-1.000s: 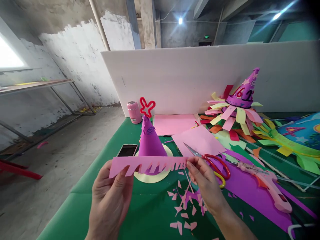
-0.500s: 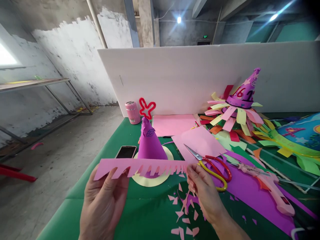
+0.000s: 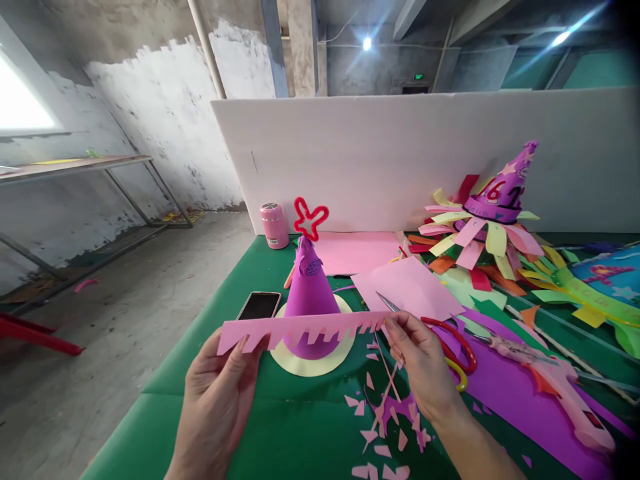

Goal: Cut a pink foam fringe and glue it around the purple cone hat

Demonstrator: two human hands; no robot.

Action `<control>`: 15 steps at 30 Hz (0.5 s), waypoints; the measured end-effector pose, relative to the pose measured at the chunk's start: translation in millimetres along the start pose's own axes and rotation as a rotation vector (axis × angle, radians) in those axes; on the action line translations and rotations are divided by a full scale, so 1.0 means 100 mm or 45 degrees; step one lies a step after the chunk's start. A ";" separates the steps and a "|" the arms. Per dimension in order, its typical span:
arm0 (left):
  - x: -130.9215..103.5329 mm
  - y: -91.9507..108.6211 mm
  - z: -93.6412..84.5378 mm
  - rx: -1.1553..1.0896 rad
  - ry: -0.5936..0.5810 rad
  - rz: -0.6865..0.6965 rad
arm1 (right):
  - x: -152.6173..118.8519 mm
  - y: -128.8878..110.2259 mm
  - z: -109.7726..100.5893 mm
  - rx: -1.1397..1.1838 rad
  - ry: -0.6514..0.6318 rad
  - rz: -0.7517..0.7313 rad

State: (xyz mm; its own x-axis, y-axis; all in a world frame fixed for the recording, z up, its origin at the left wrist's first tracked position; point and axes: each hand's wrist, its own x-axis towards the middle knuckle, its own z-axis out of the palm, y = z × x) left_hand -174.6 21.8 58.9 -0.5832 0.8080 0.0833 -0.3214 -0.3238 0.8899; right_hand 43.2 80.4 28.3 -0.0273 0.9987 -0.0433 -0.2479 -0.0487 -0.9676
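Observation:
A pink strip (image 3: 300, 328) with a notched lower edge stretches between both hands. My left hand (image 3: 227, 380) pinches its left end, and my right hand (image 3: 417, 357) grips the right end. Behind the strip stands a purple cone hat (image 3: 307, 287) on a pale yellow round brim (image 3: 313, 369), topped by a red fuzzy shape (image 3: 311, 219). Scissors (image 3: 463, 347) with red and yellow handles lie partly hidden behind my right hand. Pink offcuts (image 3: 383, 450) are scattered on the green table (image 3: 280, 433) near that hand.
A phone (image 3: 260, 305) and pink flask (image 3: 275, 225) are left of and behind the hat. Pink sheets (image 3: 407, 287), purple foam (image 3: 515, 400) and a pink glue gun (image 3: 565, 387) lie right. Decorated hats (image 3: 500, 200) stand further back, before a white board (image 3: 375, 160).
The view has shifted slightly, so most things sit further right. The right end of the strip is a little higher, and my right hand now covers more of the scissors.

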 end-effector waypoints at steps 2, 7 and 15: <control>0.00 -0.01 -0.03 0.020 -0.016 0.004 | 0.01 -0.01 0.00 -0.003 0.018 -0.011; -0.02 -0.02 -0.08 0.069 -0.029 -0.009 | 0.04 -0.02 -0.02 -0.032 0.039 -0.028; 0.03 -0.02 -0.07 0.215 -0.070 -0.008 | 0.11 -0.02 -0.01 0.031 0.057 -0.018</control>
State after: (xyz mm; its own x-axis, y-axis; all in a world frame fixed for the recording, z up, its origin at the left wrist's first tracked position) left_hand -181.0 21.4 54.5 -0.5387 0.8368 0.0976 -0.1926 -0.2351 0.9527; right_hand 44.5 91.3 29.5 0.0192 0.9990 -0.0415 -0.2714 -0.0348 -0.9618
